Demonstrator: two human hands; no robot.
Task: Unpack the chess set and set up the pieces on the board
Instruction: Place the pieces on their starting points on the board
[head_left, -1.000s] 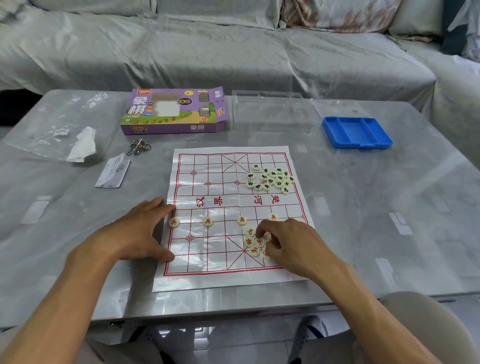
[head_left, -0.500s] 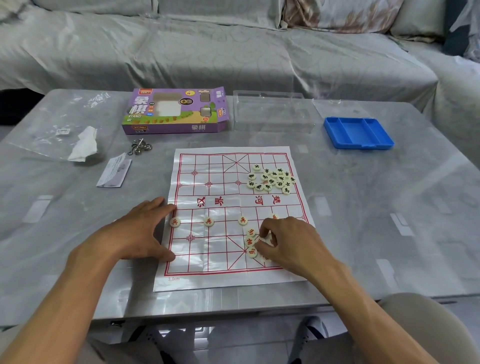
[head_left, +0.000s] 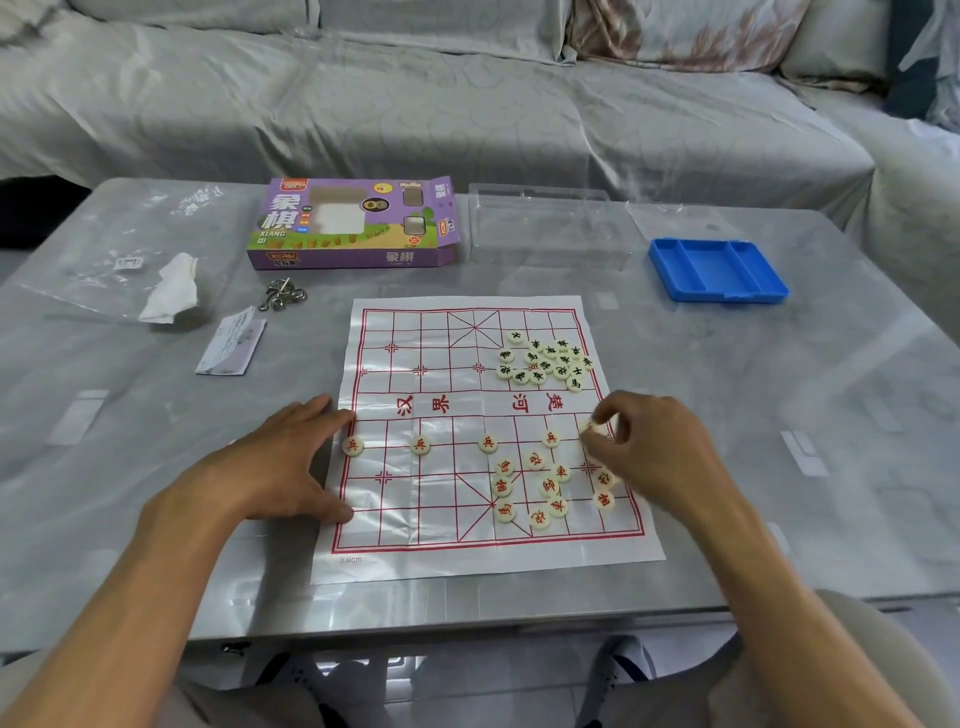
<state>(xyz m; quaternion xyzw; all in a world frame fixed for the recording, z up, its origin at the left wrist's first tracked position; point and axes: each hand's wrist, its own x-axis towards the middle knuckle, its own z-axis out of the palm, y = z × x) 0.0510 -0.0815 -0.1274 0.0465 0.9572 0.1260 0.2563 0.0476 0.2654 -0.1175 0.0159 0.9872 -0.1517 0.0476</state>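
A white paper xiangqi board (head_left: 431, 519) with red lines lies flat on the table. My left hand (head_left: 275, 467) rests palm down on its left edge, fingers spread. My right hand (head_left: 654, 457) pinches a cream disc piece (head_left: 592, 427) at the board's right edge, on the soldier row. Several red soldier pieces (head_left: 420, 445) stand spaced along that row. A loose group of red pieces (head_left: 548, 488) lies at the near right of the board. A heap of black-lettered pieces (head_left: 548, 361) sits at the far right.
A purple chess box (head_left: 353, 223) lies behind the board, beside a clear plastic lid (head_left: 545, 228) and a blue tray (head_left: 717, 270). At the left are a tissue (head_left: 171, 288) on a plastic bag, metal rings (head_left: 283, 296) and a leaflet (head_left: 231, 345). A sofa stands beyond the table.
My right hand lifted off the near red group and moved right and away to the board's right edge, pinching one piece. A fourth soldier now shows on the row. My left hand stayed put.
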